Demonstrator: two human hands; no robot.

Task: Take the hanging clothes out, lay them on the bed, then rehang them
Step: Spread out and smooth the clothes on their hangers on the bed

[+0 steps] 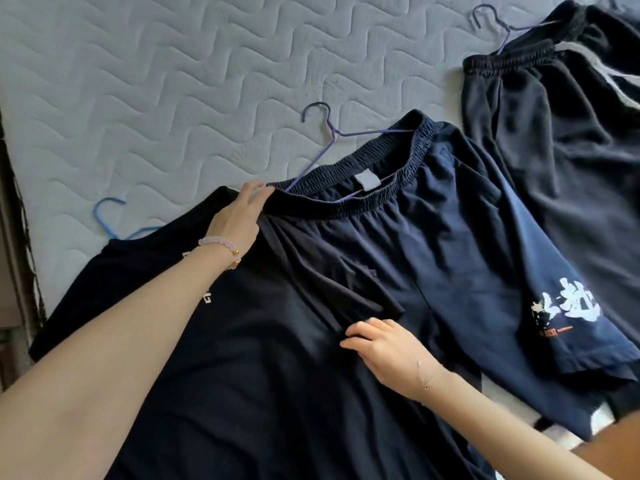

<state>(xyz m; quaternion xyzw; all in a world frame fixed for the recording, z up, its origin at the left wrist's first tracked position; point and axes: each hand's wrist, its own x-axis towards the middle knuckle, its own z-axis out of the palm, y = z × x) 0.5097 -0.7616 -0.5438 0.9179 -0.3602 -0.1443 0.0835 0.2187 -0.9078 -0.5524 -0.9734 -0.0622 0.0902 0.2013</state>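
Observation:
Navy shorts (450,244) with a white print on one leg lie on the bed, a purple hanger (329,133) still in the elastic waistband. My left hand (239,216) pinches the waistband's left end. My right hand (384,344) grips the hem of the shorts' left leg, which is bunched up. Under them on the left lies a black T-shirt (214,375) on a blue hanger (107,216). At the far right are dark shorts (540,126) with a grey stripe, on another purple hanger (498,26).
The bed is a bare quilted grey mattress (156,81), open at the back and left. Its left edge (14,188) runs beside a dark frame. A further dark garment (588,15) lies at the top right corner.

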